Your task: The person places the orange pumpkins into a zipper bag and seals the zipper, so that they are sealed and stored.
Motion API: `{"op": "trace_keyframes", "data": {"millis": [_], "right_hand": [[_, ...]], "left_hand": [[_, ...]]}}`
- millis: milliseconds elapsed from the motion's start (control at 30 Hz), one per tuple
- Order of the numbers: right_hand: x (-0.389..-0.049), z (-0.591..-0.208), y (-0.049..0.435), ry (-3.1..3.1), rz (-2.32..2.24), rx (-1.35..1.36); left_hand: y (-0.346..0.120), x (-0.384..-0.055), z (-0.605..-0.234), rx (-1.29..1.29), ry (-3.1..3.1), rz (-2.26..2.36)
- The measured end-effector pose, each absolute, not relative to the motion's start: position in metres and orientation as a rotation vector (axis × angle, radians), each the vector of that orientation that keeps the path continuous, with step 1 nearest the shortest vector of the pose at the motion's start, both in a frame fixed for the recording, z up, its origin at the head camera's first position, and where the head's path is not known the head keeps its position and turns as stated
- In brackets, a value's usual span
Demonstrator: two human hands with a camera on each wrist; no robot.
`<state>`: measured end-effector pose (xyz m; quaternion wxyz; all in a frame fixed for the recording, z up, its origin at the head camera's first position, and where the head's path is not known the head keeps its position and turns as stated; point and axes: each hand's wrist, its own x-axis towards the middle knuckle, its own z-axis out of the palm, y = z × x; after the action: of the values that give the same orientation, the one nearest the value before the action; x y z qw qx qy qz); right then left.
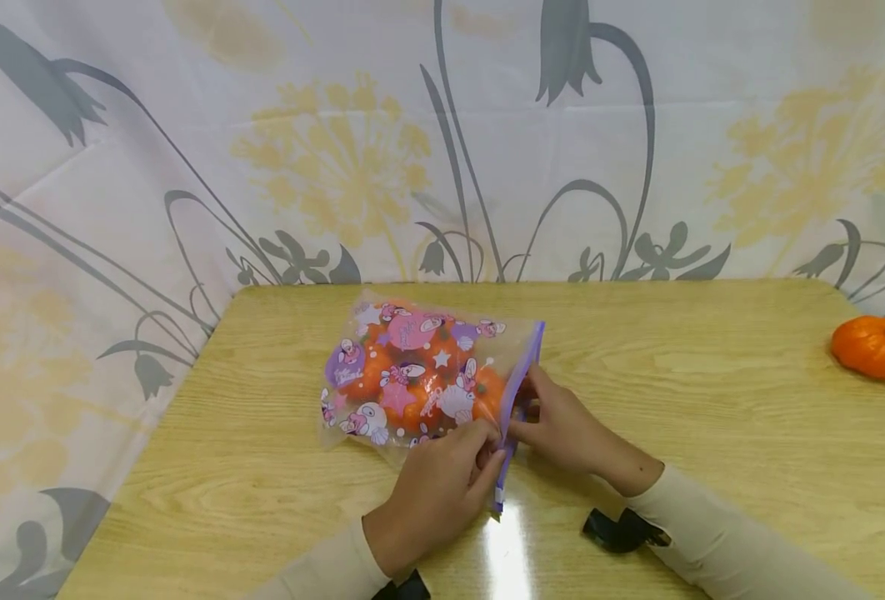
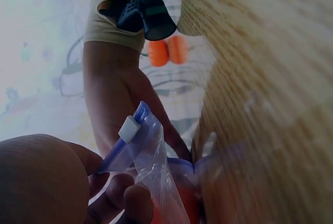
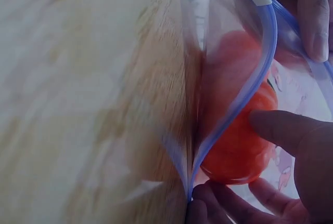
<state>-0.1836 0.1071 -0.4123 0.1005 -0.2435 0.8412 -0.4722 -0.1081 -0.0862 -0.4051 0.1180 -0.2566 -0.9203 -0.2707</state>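
A clear zip bag [image 1: 412, 367], printed with pink and purple cartoon figures, lies on the table with several orange toy pumpkins inside. Its purple zip edge [image 1: 521, 375] faces right, and the mouth gapes. My left hand [image 1: 438, 487] pinches the near part of that edge, close to the white slider [image 2: 129, 129]. At the mouth is my right hand [image 1: 566, 425], its thumb and fingers around an orange-red pumpkin [image 3: 237, 146] just within the opening. Plastic and the left hand partly hide the other pumpkins.
Another orange pumpkin [image 1: 877, 348] with a green stem sits at the table's far right. The wooden table [image 1: 712, 375] ends at a flower-patterned cloth [image 1: 487, 167] behind. Black wrist straps [image 1: 622, 531] show below both forearms.
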Motion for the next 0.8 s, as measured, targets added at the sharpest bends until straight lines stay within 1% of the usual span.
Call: {"op": "trace_keyframes", "data": {"millis": [500,800], "right_hand": [[-0.1848,-0.4103,0.1068,2.548,-1.402,-0.712],[-0.184,-0.4127,0.1073,2.447,-1.441,-0.721]], "left_hand": [[-0.0866,-0.1097,-0.4043,-0.757,-2.707,-0.802],[-0.0869,-0.1088,-0.4045,-0.763,-2.707,-0.804]]}}
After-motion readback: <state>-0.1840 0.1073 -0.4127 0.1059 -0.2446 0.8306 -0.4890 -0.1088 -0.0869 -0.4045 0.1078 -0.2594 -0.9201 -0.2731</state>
